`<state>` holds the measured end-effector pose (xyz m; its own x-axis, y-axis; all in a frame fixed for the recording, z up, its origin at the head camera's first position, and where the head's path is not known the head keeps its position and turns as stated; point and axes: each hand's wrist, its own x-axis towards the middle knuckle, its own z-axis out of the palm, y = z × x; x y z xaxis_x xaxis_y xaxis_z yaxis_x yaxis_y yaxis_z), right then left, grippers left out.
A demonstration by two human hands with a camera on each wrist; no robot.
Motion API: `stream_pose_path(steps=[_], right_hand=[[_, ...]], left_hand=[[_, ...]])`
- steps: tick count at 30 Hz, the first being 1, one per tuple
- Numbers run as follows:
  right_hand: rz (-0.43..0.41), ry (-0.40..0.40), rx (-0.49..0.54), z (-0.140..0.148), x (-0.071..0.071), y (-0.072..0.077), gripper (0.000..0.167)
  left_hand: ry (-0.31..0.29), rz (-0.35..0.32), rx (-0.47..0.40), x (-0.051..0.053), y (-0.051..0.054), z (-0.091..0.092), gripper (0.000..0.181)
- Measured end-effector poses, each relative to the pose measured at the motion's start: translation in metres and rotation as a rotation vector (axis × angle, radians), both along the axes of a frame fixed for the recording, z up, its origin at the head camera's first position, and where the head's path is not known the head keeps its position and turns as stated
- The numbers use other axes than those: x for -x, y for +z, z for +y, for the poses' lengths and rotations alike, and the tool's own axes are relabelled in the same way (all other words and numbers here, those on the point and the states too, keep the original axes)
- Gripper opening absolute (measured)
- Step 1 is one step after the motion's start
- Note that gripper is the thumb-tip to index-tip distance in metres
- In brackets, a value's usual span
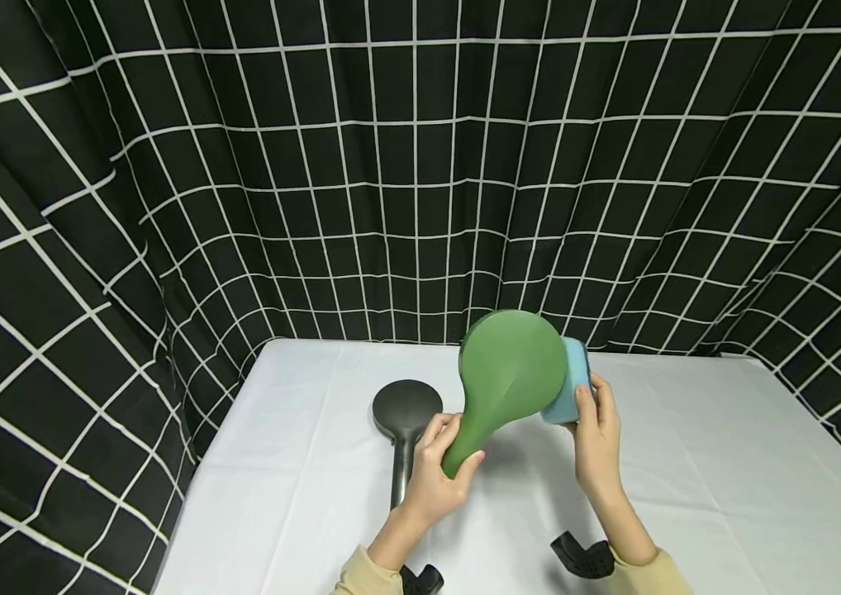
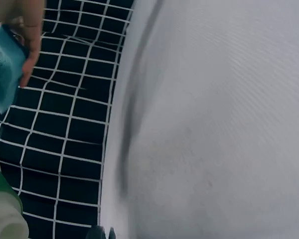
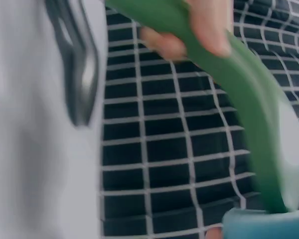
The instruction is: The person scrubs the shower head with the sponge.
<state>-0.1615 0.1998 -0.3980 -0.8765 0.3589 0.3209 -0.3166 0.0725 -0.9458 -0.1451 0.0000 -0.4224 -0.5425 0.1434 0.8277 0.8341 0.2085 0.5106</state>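
My left hand [image 1: 440,467] grips the handle of a green shower head [image 1: 513,364], raised above the table and tilted, its smooth green back towards the head camera. The handle's pale connector end [image 2: 9,221] shows in the left wrist view. A light-blue sponge [image 1: 567,388] with a darker side is pinched between the fingers and thumb of my right hand [image 1: 599,434]. At the shower head's right rim the sponge [image 3: 266,226] touches it, as the right wrist view shows. Part of the sponge is hidden behind the head.
A dark grey shower head [image 1: 407,405] lies on the white-covered table [image 1: 688,463], left of my left hand, its handle partly hidden by that hand. Black cloth [image 1: 420,182] with a white grid hangs behind and on both sides. Black wrist devices [image 1: 584,558] sit at both cuffs.
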Motion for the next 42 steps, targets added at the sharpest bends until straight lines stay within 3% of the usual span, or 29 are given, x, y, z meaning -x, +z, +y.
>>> stream_pose_path(steps=[3, 7, 9, 11, 14, 17, 20, 23, 25, 32, 34, 36, 38, 39, 42], right_hand=[[0.070, -0.105, -0.179, 0.002, 0.002, 0.020, 0.035], [0.341, -0.163, -0.408, -0.007, -0.003, 0.052, 0.033], [0.463, -0.166, -0.452, -0.010, -0.003, 0.060, 0.033], [0.499, -0.169, -0.454, -0.006, 0.000, 0.056, 0.033], [0.411, -0.190, -0.413, 0.008, 0.006, 0.037, 0.032], [0.179, -0.195, -0.384, 0.023, 0.009, 0.020, 0.031], [-0.063, -0.163, -0.370, 0.033, 0.008, 0.015, 0.037], [-0.109, -0.168, -0.362, 0.035, 0.007, 0.019, 0.039], [-0.004, -0.201, -0.387, 0.032, 0.006, 0.025, 0.033], [0.591, -0.209, -0.590, 0.007, 0.002, 0.039, 0.032], [0.693, -0.197, -0.649, 0.001, 0.001, 0.040, 0.037], [0.728, -0.184, -0.664, 0.001, 0.002, 0.040, 0.039], [0.686, -0.176, -0.640, 0.005, 0.003, 0.038, 0.035], [0.624, -0.175, -0.616, 0.009, 0.004, 0.037, 0.033], [0.329, -0.187, -0.544, 0.024, 0.006, 0.035, 0.032]], left_hand=[[0.006, -0.022, 0.084, 0.006, -0.018, -0.002, 0.041], [0.033, -0.030, 0.208, 0.014, -0.041, -0.003, 0.045], [0.036, -0.001, 0.234, 0.014, -0.042, -0.004, 0.047], [0.048, 0.044, 0.242, 0.014, -0.042, -0.004, 0.047], [0.073, 0.111, 0.239, 0.015, -0.041, -0.006, 0.044], [0.102, 0.157, 0.239, 0.016, -0.038, -0.008, 0.040], [0.121, 0.169, 0.261, 0.018, -0.034, -0.010, 0.038], [0.168, 0.179, 0.320, 0.019, -0.031, -0.011, 0.038], [0.201, 0.193, 0.369, 0.019, -0.029, -0.013, 0.038], [0.300, 0.238, 0.466, 0.020, -0.026, -0.014, 0.039], [0.328, 0.255, 0.478, 0.020, -0.025, -0.014, 0.040], [0.346, 0.272, 0.488, 0.021, -0.025, -0.014, 0.041], [0.359, 0.291, 0.497, 0.022, -0.025, -0.014, 0.042], [0.362, 0.298, 0.499, 0.022, -0.026, -0.014, 0.042], [0.369, 0.308, 0.505, 0.022, -0.025, -0.014, 0.042]])
